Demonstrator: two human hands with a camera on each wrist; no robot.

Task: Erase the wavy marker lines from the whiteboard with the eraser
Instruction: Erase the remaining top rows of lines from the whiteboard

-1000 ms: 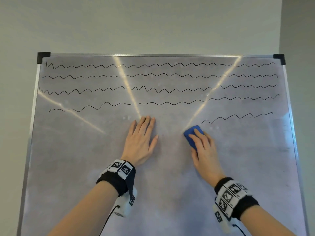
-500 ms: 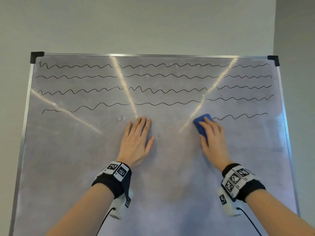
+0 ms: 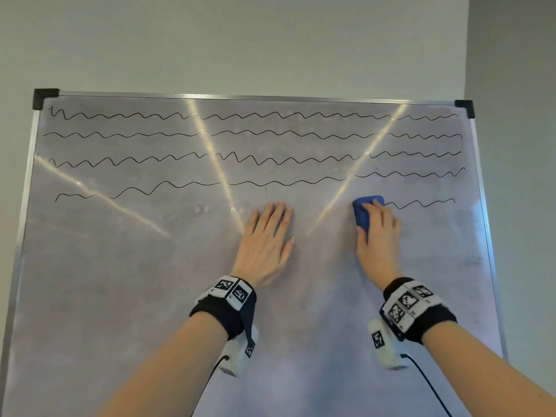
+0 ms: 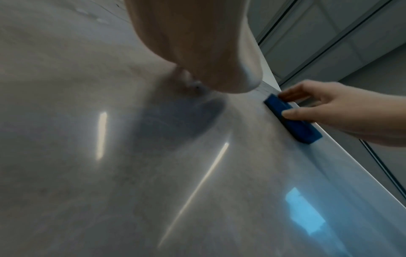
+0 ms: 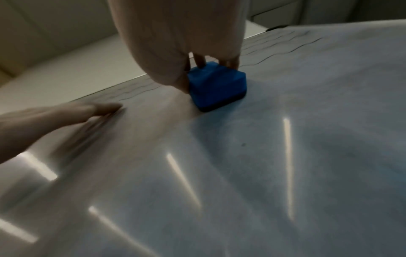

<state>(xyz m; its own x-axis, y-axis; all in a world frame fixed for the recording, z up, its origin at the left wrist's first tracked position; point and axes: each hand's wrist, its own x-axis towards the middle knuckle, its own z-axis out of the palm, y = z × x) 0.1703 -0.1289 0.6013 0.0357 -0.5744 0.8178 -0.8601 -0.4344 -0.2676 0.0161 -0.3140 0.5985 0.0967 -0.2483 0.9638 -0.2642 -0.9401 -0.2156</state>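
Observation:
A whiteboard [image 3: 120, 296] fills the head view, with several black wavy marker lines [image 3: 270, 159] across its upper part. My right hand [image 3: 377, 233] grips a blue eraser [image 3: 362, 213] and presses it against the board at the left end of a short wavy stroke [image 3: 421, 203]. The eraser [image 5: 216, 85] has a dark pad against the board; the left wrist view also shows the eraser [image 4: 292, 120] under thumb and fingers. My left hand [image 3: 266, 236] lies flat on the board, fingers straight, left of the eraser.
The board has a metal frame with black corner caps [image 3: 43, 97]. A grey wall [image 3: 240, 40] stands behind it. Light streaks [image 3: 216, 170] reflect off the glossy surface. Both wrists wear black bands with marker tags.
My right hand has slid the eraser up and to the right along the lowest stroke, whose left part is wiped away. The left hand has stayed flat in place.

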